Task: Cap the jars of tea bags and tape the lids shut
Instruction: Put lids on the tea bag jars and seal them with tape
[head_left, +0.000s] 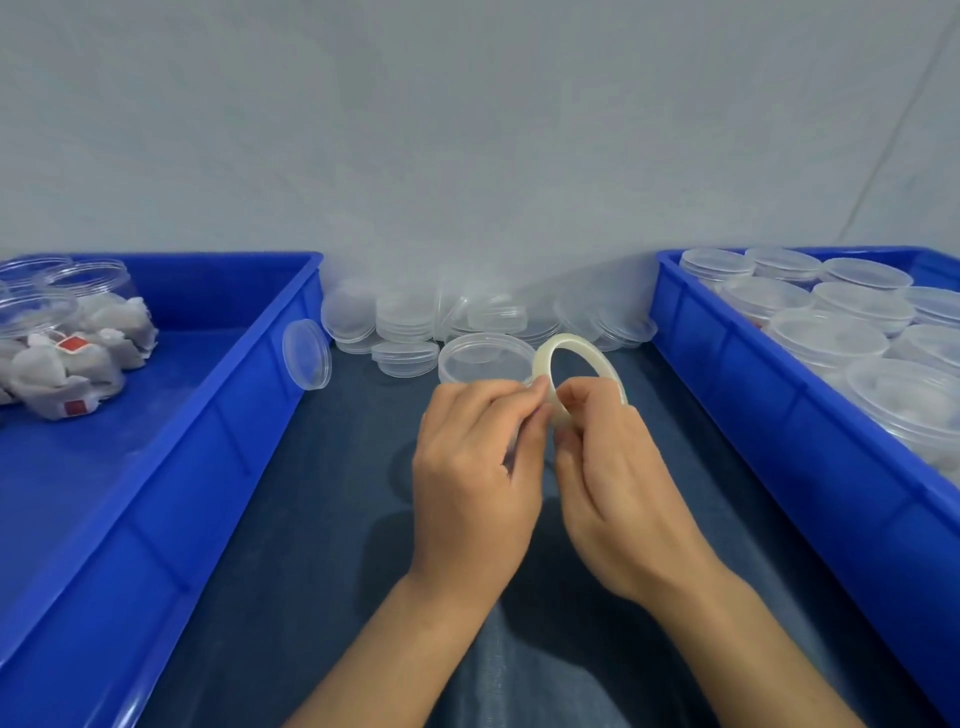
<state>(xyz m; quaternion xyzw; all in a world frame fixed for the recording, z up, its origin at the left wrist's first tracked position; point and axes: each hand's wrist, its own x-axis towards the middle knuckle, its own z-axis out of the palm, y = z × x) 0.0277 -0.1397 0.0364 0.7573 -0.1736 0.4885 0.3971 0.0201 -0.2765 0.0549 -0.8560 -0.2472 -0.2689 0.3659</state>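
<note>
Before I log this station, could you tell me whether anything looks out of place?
One clear lid stands on edge against the left blue bin's outer wall, apart from the lid pile by the wall. Nothing else stands out.

a: any sleeves on the person?
b: none showing. both forearms are bare up to the frame edge.
a: rings, a watch, gloves?
b: left hand (475, 457) and right hand (618, 478) are bare too.
</note>
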